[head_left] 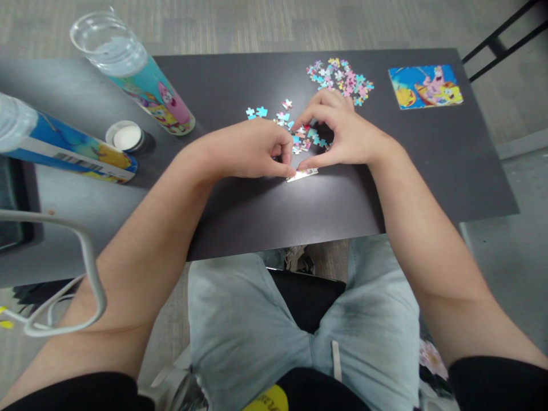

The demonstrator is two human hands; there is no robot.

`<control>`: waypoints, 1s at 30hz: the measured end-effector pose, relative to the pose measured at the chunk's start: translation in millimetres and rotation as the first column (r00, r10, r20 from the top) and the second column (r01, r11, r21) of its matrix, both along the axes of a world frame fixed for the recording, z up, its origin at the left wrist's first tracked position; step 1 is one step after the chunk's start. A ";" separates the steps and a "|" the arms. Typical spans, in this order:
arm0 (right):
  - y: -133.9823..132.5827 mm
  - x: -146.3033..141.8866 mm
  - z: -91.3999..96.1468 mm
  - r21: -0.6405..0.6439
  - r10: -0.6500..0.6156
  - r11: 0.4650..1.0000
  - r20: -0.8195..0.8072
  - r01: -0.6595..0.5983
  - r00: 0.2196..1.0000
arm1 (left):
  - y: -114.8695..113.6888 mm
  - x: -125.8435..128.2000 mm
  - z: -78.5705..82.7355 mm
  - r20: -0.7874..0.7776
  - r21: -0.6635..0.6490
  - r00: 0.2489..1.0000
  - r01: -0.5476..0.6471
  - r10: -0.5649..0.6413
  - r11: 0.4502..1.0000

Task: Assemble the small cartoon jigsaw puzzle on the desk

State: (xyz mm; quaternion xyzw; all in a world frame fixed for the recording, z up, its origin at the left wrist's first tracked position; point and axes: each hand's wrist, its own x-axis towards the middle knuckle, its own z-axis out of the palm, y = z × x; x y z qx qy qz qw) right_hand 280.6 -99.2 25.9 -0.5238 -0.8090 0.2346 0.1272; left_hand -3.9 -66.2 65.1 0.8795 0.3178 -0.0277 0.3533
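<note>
A short strip of joined jigsaw puzzle pieces [303, 175] lies on the dark table, slanting slightly up to the right. My left hand [257, 149] is closed, its fingers curled and its thumb tip on the strip's left part. Over the strip's right part arches my right hand [338, 128], with thumb and index finger spread apart. Its thumb tip touches the strip's upper edge. Loose puzzle pieces [302, 142] lie just beyond the strip, between and behind my hands, which partly hide them. A few blue pieces [261, 112] rest beyond my left hand.
A larger heap of puzzle pieces [342, 77] lies at the table's far side. Right of it is a cartoon picture card [426, 87]. On the left are an upright clear-topped tube [145, 85], a blue tube [81, 142], a round lid [125, 137] and a white cable [92, 268].
</note>
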 end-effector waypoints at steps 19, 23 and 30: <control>3.9 9.2 -13.7 0.184 0.060 0.982 -0.052 -0.050 0.997 | 48.9 -48.6 -14.2 0.113 0.264 0.927 -0.375 0.357 0.889; 8.3 14.1 -17.7 0.268 -0.014 0.963 -0.067 0.032 0.998 | 55.3 -49.5 -19.3 0.169 0.152 0.888 -0.452 0.427 0.879; 10.7 13.4 -23.6 0.286 -0.036 0.957 -0.074 0.056 0.997 | 50.0 -52.6 -6.0 0.079 0.036 0.924 -0.378 0.374 0.925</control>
